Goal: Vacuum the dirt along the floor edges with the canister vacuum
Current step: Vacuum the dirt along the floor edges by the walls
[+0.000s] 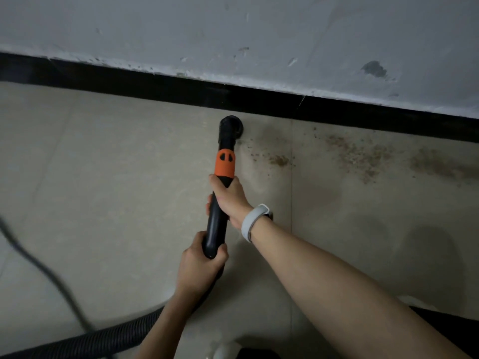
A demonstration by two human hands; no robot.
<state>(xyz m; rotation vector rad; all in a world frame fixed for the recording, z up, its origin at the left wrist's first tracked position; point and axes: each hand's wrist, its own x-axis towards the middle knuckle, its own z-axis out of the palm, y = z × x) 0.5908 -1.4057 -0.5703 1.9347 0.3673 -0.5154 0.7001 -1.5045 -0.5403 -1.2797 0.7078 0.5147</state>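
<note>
1. Step in hand, as I judge it: sweeping the floor edge. The wand (220, 203) of the vacuum points at the black skirting (181, 86), and its nozzle (231, 125) sits on the tiled floor (103, 177) just beside that skirting.
2. The right hand (229, 196) curls round the wand just below the orange collar (225, 163); a pale wristband (252, 221) is on that wrist.
3. The left hand (199, 263) grips the wand's lower end, where the ribbed hose (85, 338) leaves toward the floor's near left corner.
4. Brown dirt (363, 154) lies along the edge to the right of the nozzle, untouched.
5. The next move probably calls for sliding the nozzle rightward, held close to the skirting.
6. The canister is out of view, so its contents cannot be told.
</note>
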